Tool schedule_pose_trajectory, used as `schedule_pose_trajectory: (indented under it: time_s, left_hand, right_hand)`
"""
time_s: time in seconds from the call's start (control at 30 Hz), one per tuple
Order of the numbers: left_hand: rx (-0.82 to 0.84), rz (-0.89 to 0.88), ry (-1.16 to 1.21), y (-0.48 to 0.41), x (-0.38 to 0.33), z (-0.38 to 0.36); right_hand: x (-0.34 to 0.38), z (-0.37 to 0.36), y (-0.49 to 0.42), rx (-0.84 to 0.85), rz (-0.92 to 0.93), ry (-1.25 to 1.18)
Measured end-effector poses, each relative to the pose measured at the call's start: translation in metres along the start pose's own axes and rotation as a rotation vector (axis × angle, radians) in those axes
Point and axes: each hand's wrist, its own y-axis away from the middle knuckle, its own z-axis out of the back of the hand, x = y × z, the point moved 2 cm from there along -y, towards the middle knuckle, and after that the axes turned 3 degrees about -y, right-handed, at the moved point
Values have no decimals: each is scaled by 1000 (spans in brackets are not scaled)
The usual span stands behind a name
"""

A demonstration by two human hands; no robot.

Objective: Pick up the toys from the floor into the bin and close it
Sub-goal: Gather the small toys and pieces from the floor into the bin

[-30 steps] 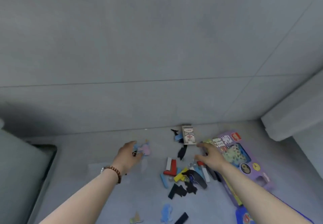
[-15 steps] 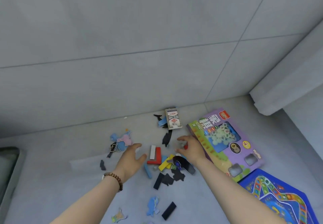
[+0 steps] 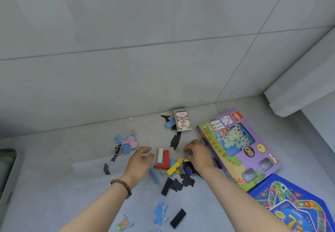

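Left hand [image 3: 140, 163] hovers spread, fingers relaxed, just left of the white block [image 3: 160, 155] and red L-block [image 3: 164, 162]. Right hand [image 3: 197, 153] is curled, pinching a small blue piece [image 3: 186, 153]. Xiangqi box [image 3: 235, 146] lies beside its right; grey bin rim [image 3: 8, 170] sits well left.

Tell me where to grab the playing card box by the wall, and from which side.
Pinch the playing card box across its two long edges, coming from above. It lies flat on the floor, so only the narrow width suits thumb and fingers. One long edge overlaps the blue dolphin piece, so probably lift straight up.
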Motion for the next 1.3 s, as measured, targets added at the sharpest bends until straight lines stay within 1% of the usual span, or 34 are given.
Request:
schedule_pose_trajectory:
  time_s: [0.13, 0.23, 0.33, 0.43, 0.53, 0.6, 0.67, 0.7, 0.77, 0.83, 0.9, 0.93, 0.97, 1.0, 1.03, 1.07, 1.1, 1.17, 1.2, 1.3]
  left_hand:
    - [32, 78, 157, 0, 1, -7]
    - [62, 138, 253, -1, 3, -13]
    - [79, 160, 297, 0, 2, -16]
    - [79, 182, 317, 1, 2, -16]
    - [73, 202, 342, 2, 3, -13]
    - [77, 216, 369, 3, 1, -13]
    - [103, 236, 425, 4, -2, -14]
    - [124, 251, 464, 4, -4, -16]
    - [175, 297, 553, 6, -7, -20]
    - [240, 340, 674, 7, -9, -25]
    - [291, 381, 844, 8, -12, -26]
    - [294, 405, 927, 8, -13, -26]
    - [277, 429, 994, 7, -13, -24]
    - [243, 448, 1024, 6, -13, -22]
    - [190, 456, 1006, 5, -12, -20]
    - [124, 450, 932, 3, -10, -17]
    - [59, 436, 822, 1, -6, -13]
    - [-33, 392, 630, -1, 2, -6]
    - [-55, 377, 579, -2, 7, -3]
    - [-82, 369, 553, -3, 19, 3]
  right_hand:
    - [-1, 1, -5, -23, -38, -45]
    - [-2, 3, -5, -19, -23, -22]
    - [1, 3, -4, 13, 16, 45]
    - [2, 2, -4, 36, -7, 38]
    - [-1, 1, -2, 24, -86, -99]
    - [1, 3, -1, -15, -131, -252]
    - [9, 8, 0, -56, -149, -407]
    - [14, 10, 0, -69, -143, -448]
    - [25, 14, 1, -75, -155, -574]
    - [39, 14, 6, -5, -121, -729]
    - [54, 11, 13, 161, -25, -798]
    - [58, 9, 16, 213, 15, -803]
    - [60, 8, 15, 203, 34, -797]
    - [57, 9, 12, 122, 28, -767]
    - [51, 10, 6, 13, 3, -709]
    - [43, 10, 0, -76, -32, -633]
    - [37, 11, -6, -118, -63, -562]
    - [28, 6, -14, -77, -102, -444]
    - [28, 1, -16, -35, -108, -414]
    - [33, -11, -13, 62, -66, -373]
